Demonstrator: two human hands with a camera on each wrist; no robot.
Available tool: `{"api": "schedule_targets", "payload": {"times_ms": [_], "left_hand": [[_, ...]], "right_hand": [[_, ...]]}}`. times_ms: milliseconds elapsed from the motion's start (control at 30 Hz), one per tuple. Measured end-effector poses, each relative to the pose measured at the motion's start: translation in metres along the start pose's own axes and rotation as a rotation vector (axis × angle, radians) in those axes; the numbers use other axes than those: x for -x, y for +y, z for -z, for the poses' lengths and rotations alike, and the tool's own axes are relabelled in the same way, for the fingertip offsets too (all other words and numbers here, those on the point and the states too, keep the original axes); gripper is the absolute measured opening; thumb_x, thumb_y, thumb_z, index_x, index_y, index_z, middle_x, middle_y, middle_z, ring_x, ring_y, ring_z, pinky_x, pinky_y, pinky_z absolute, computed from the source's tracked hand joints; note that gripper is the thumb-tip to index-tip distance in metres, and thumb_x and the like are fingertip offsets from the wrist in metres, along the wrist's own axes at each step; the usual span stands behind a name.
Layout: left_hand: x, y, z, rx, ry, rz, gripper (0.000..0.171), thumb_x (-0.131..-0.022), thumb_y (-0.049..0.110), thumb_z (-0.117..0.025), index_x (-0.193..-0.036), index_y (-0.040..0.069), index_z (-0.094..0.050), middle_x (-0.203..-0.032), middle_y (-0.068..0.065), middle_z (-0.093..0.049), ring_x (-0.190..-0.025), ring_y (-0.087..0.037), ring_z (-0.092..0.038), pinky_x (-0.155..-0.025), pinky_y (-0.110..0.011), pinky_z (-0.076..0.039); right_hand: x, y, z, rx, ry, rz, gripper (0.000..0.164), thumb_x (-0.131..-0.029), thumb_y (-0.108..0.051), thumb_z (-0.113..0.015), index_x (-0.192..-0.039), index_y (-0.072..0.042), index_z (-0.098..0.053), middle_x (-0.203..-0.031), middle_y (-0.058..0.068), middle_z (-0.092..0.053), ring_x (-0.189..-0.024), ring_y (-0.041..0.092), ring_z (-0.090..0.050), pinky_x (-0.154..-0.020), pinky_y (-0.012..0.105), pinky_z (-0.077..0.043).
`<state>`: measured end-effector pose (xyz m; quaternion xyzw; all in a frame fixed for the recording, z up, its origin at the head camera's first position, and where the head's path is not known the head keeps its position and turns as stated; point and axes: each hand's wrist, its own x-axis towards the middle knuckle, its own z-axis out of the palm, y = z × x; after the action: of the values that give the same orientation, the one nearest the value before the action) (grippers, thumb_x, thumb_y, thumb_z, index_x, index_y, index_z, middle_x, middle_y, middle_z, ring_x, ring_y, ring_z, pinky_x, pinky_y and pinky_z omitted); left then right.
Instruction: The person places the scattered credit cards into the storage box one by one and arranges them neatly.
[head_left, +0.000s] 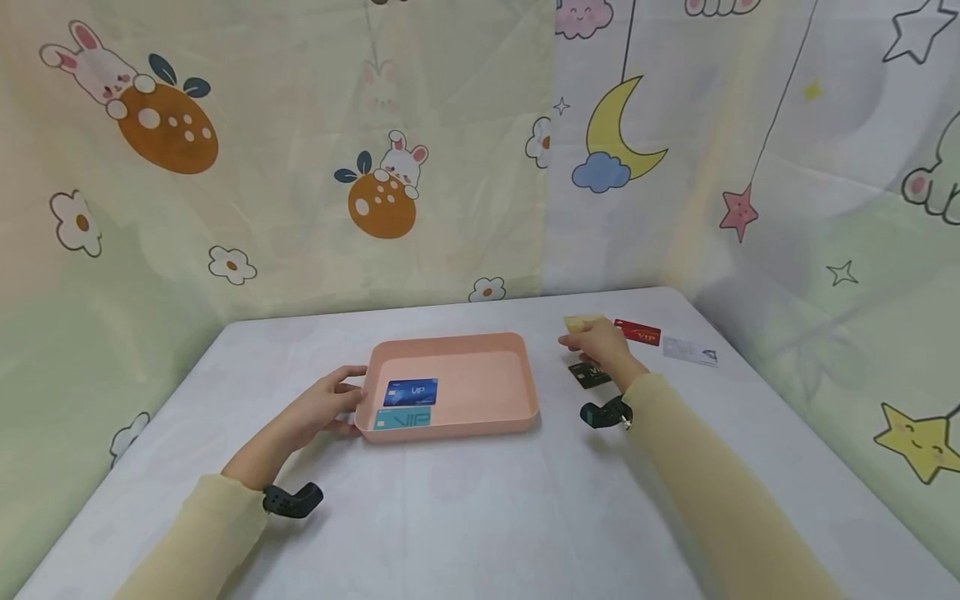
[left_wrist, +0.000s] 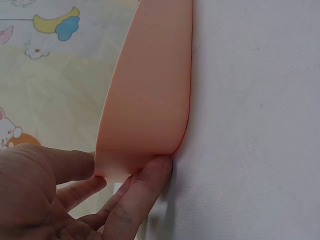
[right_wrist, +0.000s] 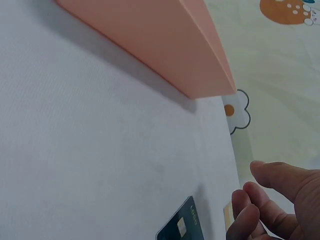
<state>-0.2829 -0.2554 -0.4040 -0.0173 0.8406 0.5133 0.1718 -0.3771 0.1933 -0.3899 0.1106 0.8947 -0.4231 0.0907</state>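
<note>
A pink tray (head_left: 465,428) lies on the white table. Inside it, at the left, are a blue VIP card (head_left: 410,392) and, just nearer, a teal VIP card (head_left: 402,417). My left hand (head_left: 330,406) rests against the tray's left end, fingertips on the outer wall; the left wrist view shows one fingertip (left_wrist: 159,170) low at the corner. Right of the tray, my right hand (head_left: 602,346) hovers over the cards, with thumb and fingers apart. It is near a black card (head_left: 586,374) and a pale yellow card (head_left: 581,322), both partly hidden by the hand.
A red VIP card (head_left: 637,332) and a white card (head_left: 690,352) lie to the right of my right hand. Behind the table hangs a printed curtain (head_left: 465,167), which also runs along both sides. Each wrist wears a dark device (head_left: 292,500).
</note>
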Motion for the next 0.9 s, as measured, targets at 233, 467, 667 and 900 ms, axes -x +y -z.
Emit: {"api": "schedule_targets", "payload": {"times_ms": [233,467,667,900], "left_hand": [[-0.001,-0.002,-0.001,0.009,0.002,0.001,0.061,-0.108,0.020,-0.051,-0.162,0.011,-0.025,-0.152,-0.031,-0.040,-0.130,-0.044,-0.054,-0.083,-0.040,-0.063],[0.000,-0.001,0.001,0.002,0.006,0.006,0.061,-0.108,0.020,-0.051,-0.162,0.011,-0.025,-0.152,-0.031,-0.040,-0.128,-0.043,-0.055,-0.082,-0.039,-0.063],[0.000,0.000,0.001,-0.002,0.011,0.010,0.061,-0.108,0.020,-0.051,-0.163,0.012,-0.024,-0.153,-0.031,-0.040,-0.129,-0.043,-0.055,-0.082,-0.039,-0.063],[0.000,-0.001,-0.001,-0.004,0.015,0.011,0.061,-0.108,0.019,-0.051,-0.163,0.011,-0.025,-0.152,-0.031,-0.041,-0.129,-0.043,-0.055,-0.082,-0.039,-0.063]], "right_hand": [[-0.006,0.011,0.005,0.064,0.009,-0.078,0.055,-0.094,-0.043,-0.072,-0.127,0.000,-0.069,-0.124,0.017,-0.066,-0.089,0.021,-0.060,-0.067,0.023,-0.048],[-0.009,0.021,0.013,0.079,-0.024,-0.109,0.054,-0.093,-0.045,-0.074,-0.122,0.001,-0.070,-0.103,0.009,-0.061,-0.080,0.019,-0.057,-0.065,0.024,-0.045],[-0.008,0.030,0.024,0.134,-0.025,-0.014,0.052,-0.093,-0.041,-0.073,-0.118,0.004,-0.070,-0.087,0.005,-0.062,-0.073,0.017,-0.056,-0.062,0.025,-0.043],[-0.001,0.033,0.034,0.277,0.034,-0.020,0.051,-0.090,-0.045,-0.076,-0.112,0.001,-0.069,-0.082,0.003,-0.059,-0.074,0.017,-0.056,-0.063,0.026,-0.044]]}}
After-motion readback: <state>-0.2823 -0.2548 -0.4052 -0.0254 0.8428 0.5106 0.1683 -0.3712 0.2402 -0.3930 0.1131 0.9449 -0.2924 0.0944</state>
